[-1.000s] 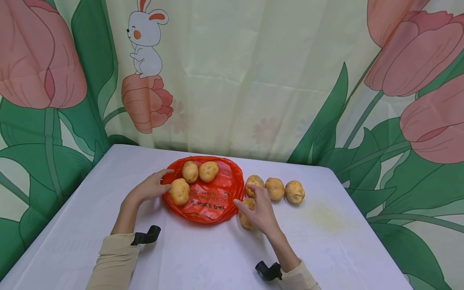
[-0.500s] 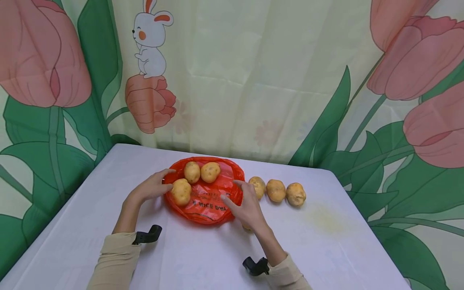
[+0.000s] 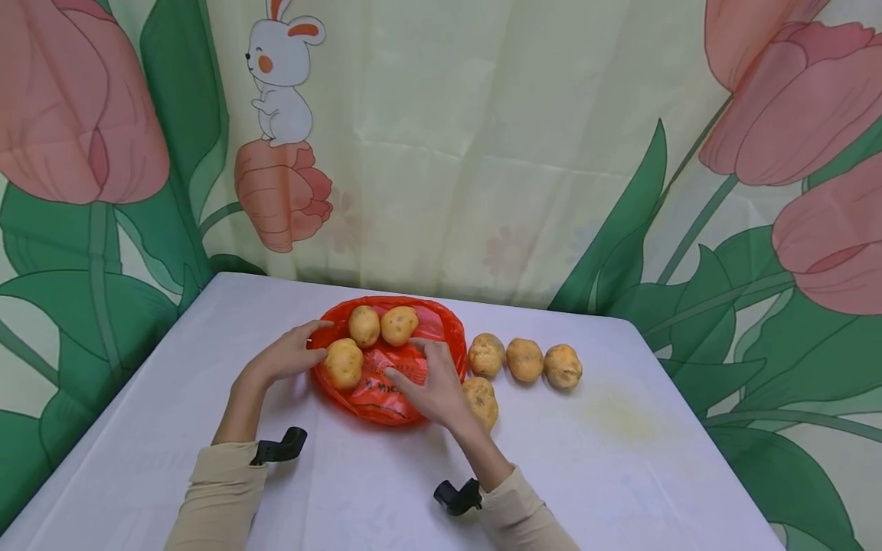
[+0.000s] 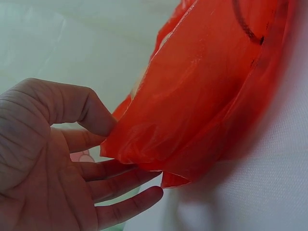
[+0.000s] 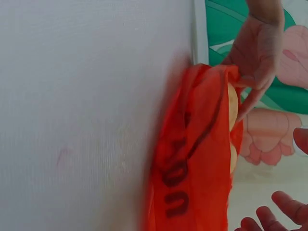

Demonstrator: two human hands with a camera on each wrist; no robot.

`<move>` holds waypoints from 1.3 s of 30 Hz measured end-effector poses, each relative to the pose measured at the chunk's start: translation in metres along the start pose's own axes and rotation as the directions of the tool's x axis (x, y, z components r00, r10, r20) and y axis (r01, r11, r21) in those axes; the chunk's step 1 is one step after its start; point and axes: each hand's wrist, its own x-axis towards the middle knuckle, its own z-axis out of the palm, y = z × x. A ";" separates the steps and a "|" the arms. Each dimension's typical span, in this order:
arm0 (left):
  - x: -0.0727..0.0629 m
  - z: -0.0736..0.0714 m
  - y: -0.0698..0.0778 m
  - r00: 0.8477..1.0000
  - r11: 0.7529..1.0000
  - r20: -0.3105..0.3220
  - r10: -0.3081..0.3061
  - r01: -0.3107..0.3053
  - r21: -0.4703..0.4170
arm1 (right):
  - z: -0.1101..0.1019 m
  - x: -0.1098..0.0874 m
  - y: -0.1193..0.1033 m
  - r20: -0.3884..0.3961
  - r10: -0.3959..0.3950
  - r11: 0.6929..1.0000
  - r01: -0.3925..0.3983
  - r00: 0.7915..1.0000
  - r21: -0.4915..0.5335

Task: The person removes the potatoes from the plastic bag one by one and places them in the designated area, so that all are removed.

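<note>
A red plastic bag (image 3: 451, 321), its mouth spread wide and its rim rolled, stands on the table with three potatoes (image 3: 343, 364) inside. My left hand (image 3: 282, 358) pinches the bag's left rim; the left wrist view shows the thumb on one side of the red plastic (image 4: 192, 101) and fingers behind it. Over the bag's right half hovers my right hand (image 3: 439, 392), thumb and fingers apart, holding nothing. Its fingers (image 5: 291, 209) just enter the right wrist view at the lower right. Beside the bag, one potato (image 3: 485, 404) is partly covered by my right wrist.
Three more potatoes, a near one (image 3: 486, 355), a middle one (image 3: 525, 360) and a far right one (image 3: 563, 367), lie in a row right of the bag. A white cloth covers the table (image 3: 372, 490). Behind hangs a curtain (image 3: 427, 153) printed with tulips and a rabbit.
My right hand has moved left from above the potatoes beside the bag to over the bag's inside. My left hand keeps its place at the rim.
</note>
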 end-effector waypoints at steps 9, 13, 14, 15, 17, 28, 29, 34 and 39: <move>0.001 0.001 0.000 1.000 1.000 -0.003 0.013 -0.012 0.014 | 0.018 0.006 -0.005 0.047 -0.008 1.000 0.009 0.999 -0.011; -0.001 0.001 -0.001 1.000 1.000 -0.003 0.007 -0.007 0.014 | 0.027 0.009 -0.006 0.070 -0.025 0.999 0.028 0.997 -0.035; -0.001 0.001 -0.001 1.000 1.000 -0.003 0.009 -0.009 0.015 | 0.029 0.010 -0.007 0.074 -0.025 0.999 0.028 0.997 -0.043; -0.001 0.001 -0.001 1.000 1.000 -0.002 0.011 -0.011 0.015 | 0.031 0.010 -0.007 0.079 -0.024 0.998 0.028 0.997 -0.048; -0.002 0.001 -0.002 1.000 1.000 -0.003 0.017 -0.017 0.013 | 0.034 0.011 -0.008 0.083 -0.026 0.998 0.031 0.996 -0.056; 0.000 0.001 0.000 1.000 1.000 0.006 0.019 -0.019 0.014 | 0.048 0.018 -0.010 0.108 -0.027 0.999 0.032 0.994 -0.041; 0.000 0.001 -0.001 1.000 1.000 0.007 0.018 -0.018 0.014 | 0.049 0.018 -0.011 0.111 -0.024 0.999 0.029 0.994 -0.041; 0.001 0.001 -0.002 1.000 1.000 0.012 -0.001 0.001 0.008 | 0.055 0.023 -0.012 0.136 -0.025 0.998 0.032 0.990 -0.050; 0.001 0.001 -0.002 1.000 1.000 0.013 -0.002 0.002 0.009 | 0.060 0.026 -0.012 0.155 -0.027 0.997 0.038 0.988 -0.069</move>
